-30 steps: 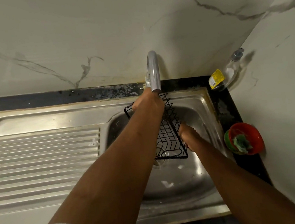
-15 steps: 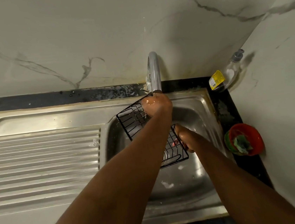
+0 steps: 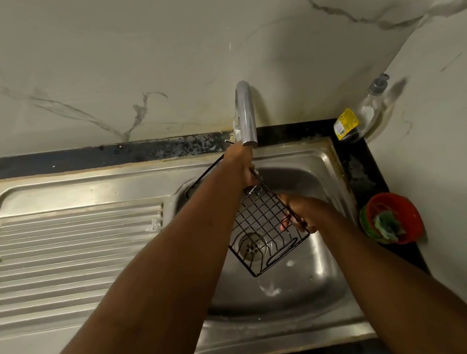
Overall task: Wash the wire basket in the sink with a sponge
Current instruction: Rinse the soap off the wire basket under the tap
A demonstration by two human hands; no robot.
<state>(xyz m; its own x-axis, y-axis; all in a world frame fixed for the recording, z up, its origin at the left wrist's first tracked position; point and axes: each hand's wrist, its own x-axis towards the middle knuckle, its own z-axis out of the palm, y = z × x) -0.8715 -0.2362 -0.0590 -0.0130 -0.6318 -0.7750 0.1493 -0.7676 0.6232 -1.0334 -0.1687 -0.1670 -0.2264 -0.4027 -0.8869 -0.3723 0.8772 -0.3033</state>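
Observation:
The black wire basket (image 3: 264, 225) hangs tilted over the steel sink bowl (image 3: 310, 273), just under the tap spout (image 3: 245, 111). My left hand (image 3: 242, 164) grips the basket's far rim right below the spout. My right hand (image 3: 303, 212) holds the basket's right side, fingers curled round the wires. The green sponge (image 3: 386, 226) lies in a red bowl (image 3: 404, 206) on the counter at the right, away from both hands. My left forearm hides part of the basket.
A ribbed steel draining board (image 3: 69, 253) fills the left. A clear soap bottle with a yellow label (image 3: 359, 116) stands in the back right corner. Marble walls close in behind and on the right. The drain (image 3: 250, 246) shows through the basket.
The basket has turned and tilted: its near end swung down over the drain. My left hand stayed under the spout, and my right hand shifted slightly along the basket's right side.

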